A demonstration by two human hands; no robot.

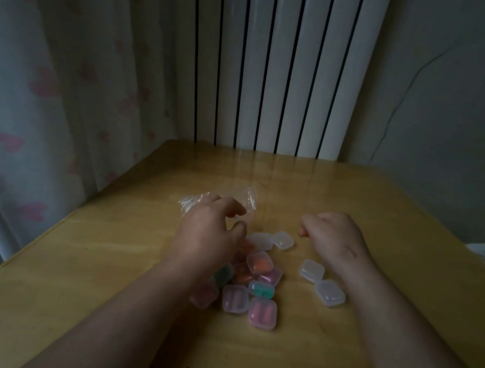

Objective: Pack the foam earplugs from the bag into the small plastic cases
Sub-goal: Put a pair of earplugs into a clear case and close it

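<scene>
- Clear plastic bag lies on the wooden worktop at centre frame, partly under the left hand.
- Left hand: fingers curled over the bag, with a narrow gap between thumb and forefinger. What the grip holds cannot be told.
- Right hand: right of centre, fingers curled under. Whether the grip holds anything cannot be told.
- Filled cases showing pink, orange and green earplugs cluster at lower centre, by the left wrist.
- 4 empty clear cases: 2 between the hands, 2 beside the right wrist.
</scene>
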